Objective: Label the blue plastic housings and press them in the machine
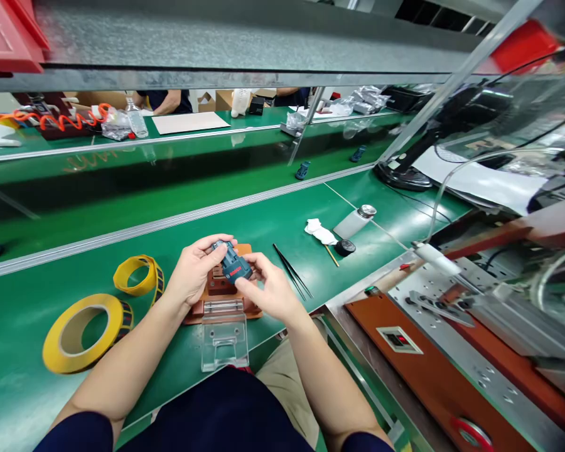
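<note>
We hold a small dark blue plastic casing with red lettering (pixel 230 262) near the centre of the frame, raised just above the bench. Our left hand (pixel 194 267) is clamped on its upper left end, thumb on top, and our right hand (pixel 270 289) pinches its lower right end between thumb and fingers, so both hands meet on the one piece.

Directly below it we have a brown block fixture with metal rods (pixel 223 306), partly hidden by our hands, with a clear plastic flap (pixel 225 345) extending toward the bottom edge of the frame.

Left of centre, on the green bench (pixel 245 216), we see a large yellow roll of tape (pixel 56 342) and, just above and to its right, a smaller yellow coil of tape (pixel 136 290). To the right of our hands lie slim black tweezers (pixel 292 270). Further right we find a wooden stick wrapped in white cloth (pixel 322 233), a round black cap (pixel 345 247) beside it, and a tilted white bottle with a metal top (pixel 353 221). A brown-panelled machine (pixel 433 370) fills the lower right.
</note>
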{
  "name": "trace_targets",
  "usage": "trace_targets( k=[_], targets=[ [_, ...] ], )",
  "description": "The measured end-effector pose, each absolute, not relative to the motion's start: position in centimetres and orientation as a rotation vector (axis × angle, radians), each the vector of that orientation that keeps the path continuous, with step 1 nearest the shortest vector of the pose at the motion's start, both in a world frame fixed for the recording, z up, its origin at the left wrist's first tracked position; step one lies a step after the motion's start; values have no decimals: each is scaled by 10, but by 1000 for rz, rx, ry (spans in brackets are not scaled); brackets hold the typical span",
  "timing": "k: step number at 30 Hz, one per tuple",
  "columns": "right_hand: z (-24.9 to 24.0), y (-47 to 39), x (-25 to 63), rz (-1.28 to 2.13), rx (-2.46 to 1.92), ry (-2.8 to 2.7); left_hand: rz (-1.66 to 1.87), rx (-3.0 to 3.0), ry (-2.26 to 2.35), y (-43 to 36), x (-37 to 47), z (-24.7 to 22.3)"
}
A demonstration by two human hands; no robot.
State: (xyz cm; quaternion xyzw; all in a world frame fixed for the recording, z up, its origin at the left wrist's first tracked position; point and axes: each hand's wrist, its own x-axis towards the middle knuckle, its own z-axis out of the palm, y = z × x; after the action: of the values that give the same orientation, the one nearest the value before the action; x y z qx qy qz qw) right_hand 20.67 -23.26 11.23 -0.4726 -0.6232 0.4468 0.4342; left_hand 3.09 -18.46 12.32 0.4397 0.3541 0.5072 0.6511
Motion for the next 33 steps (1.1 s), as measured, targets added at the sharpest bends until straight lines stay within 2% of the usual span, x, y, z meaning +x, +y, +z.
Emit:
trace_targets(
  k=[4, 14, 19, 33],
  targets=[
    [105, -235, 202, 1479, -1038, -1233, 1146, 1021, 748, -195, 42, 126],
    [107, -239, 185, 1589, -923, -789, 1134, 993, 744, -197, 49, 126],
    [109, -245, 177, 1845, -856, -710, 1319, 1115, 934, -195, 56, 116],
    [92, -252, 173, 1434, -1177, -1276, 1306, 1726, 1411, -194, 51, 124]
  ],
)
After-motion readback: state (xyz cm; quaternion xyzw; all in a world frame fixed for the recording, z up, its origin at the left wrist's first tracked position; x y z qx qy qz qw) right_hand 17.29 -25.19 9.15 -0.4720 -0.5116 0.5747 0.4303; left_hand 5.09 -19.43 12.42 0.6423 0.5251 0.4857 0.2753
